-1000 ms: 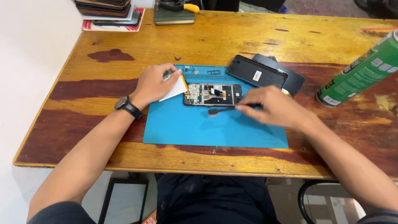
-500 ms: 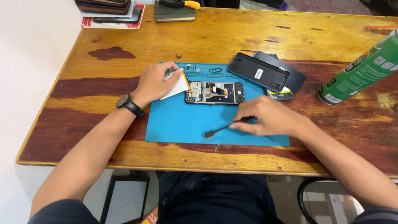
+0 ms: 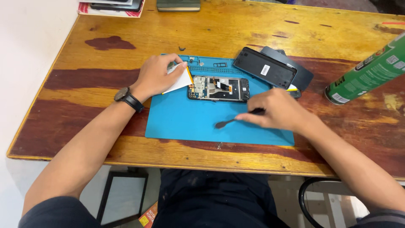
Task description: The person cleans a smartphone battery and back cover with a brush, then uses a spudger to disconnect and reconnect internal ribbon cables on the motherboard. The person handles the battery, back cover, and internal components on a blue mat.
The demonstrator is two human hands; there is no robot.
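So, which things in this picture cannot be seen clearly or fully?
Head view only:
- White part under the left hand: mostly covered by the fingers.
- Black tool: its handle is hidden inside the right hand.
- Green can: cut off by the right edge.
- Stacked items and dark device: cut off by the top edge.
- Opened phone: inner parts too small to identify.

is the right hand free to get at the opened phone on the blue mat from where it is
Probably yes. The right hand, holding a black spudger, sits just below the opened phone with only bare blue mat between them. The left hand rests at the phone's left end, off that path.
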